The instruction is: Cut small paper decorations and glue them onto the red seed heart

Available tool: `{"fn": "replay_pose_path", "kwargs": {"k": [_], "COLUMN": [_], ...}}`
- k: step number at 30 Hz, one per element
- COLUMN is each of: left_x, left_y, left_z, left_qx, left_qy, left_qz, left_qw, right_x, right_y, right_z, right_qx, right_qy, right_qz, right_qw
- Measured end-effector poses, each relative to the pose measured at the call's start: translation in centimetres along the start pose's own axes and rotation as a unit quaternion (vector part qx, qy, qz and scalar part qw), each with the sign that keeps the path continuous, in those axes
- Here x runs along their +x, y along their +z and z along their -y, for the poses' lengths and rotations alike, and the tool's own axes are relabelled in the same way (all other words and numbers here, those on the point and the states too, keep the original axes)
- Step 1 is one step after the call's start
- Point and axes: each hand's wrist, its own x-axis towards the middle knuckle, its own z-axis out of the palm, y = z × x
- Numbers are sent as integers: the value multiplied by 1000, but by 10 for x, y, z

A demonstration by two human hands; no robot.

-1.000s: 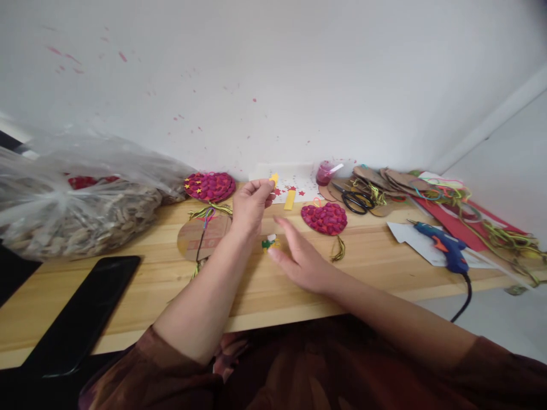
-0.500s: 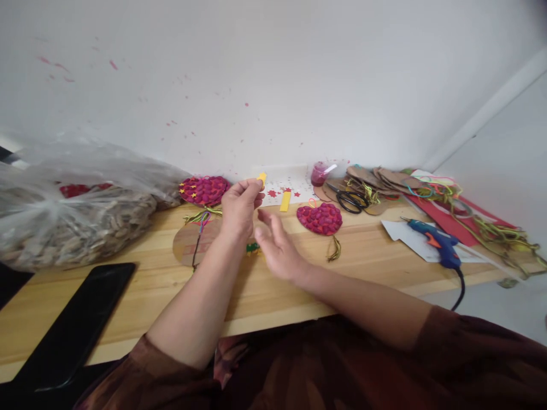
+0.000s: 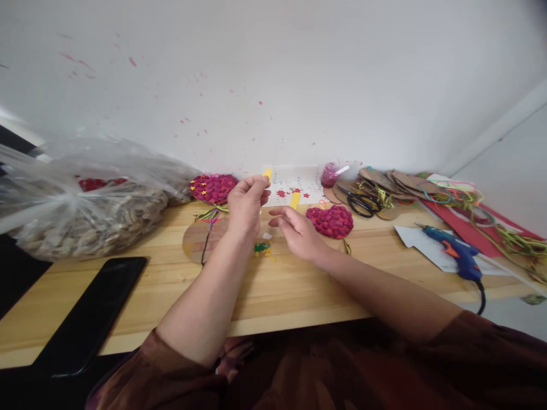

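My left hand [image 3: 248, 202] is raised over the middle of the table, closed in a pinch on a small yellow strip [image 3: 267, 173]. My right hand [image 3: 297, 230] hovers just right of it, fingers apart and loosely bent, with nothing visible in them. Behind its fingers, another yellow strip [image 3: 295, 199] lies at the edge of a white sheet [image 3: 310, 195] scattered with red stars [image 3: 296, 192]. Below and between the hands are small green and yellow scraps [image 3: 262, 248]. A purple-pink heart-shaped piece [image 3: 331, 221] sits beside my right hand.
Left: a clear bag of brownish pieces [image 3: 98, 225], a black phone-like slab [image 3: 92, 310], a purple piece with yellow stars [image 3: 216, 189] and a cardboard shape [image 3: 194, 242]. Right: a jar [image 3: 329, 175], scissors [image 3: 362, 204], cardboard shapes [image 3: 405, 183], yarn [image 3: 513, 242] and a blue glue gun [image 3: 461, 250].
The view has shifted slightly, so the table's things sit further right. My right hand has drawn a little away from my left, its fingers more curled. My left hand still pinches the yellow strip.
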Motion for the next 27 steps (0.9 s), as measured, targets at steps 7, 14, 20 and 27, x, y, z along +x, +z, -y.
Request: {"fn": "replay_pose_path", "kwargs": {"k": [7,14,20,27], "left_x": [0,1,0,5], "left_y": [3,0,0,-2], "left_z": [-1,1,0,-6], "left_qx": [-3,3,13,11], "left_qy": [-8,-2,-9,4], "left_qz": [-10,-7,-2,-24], "left_qw": [1000,1000,1000,1000], "right_x": [49,27,-8,-7], "right_y": [17,14,13,17], "right_z": [-14,-11,-2,5], "right_qx": [-135,-124,11,-110], "right_qy": [-39,-51,-62,-75], "right_qz": [88,101,34,87], "right_qw": [986,986,997,987]}}
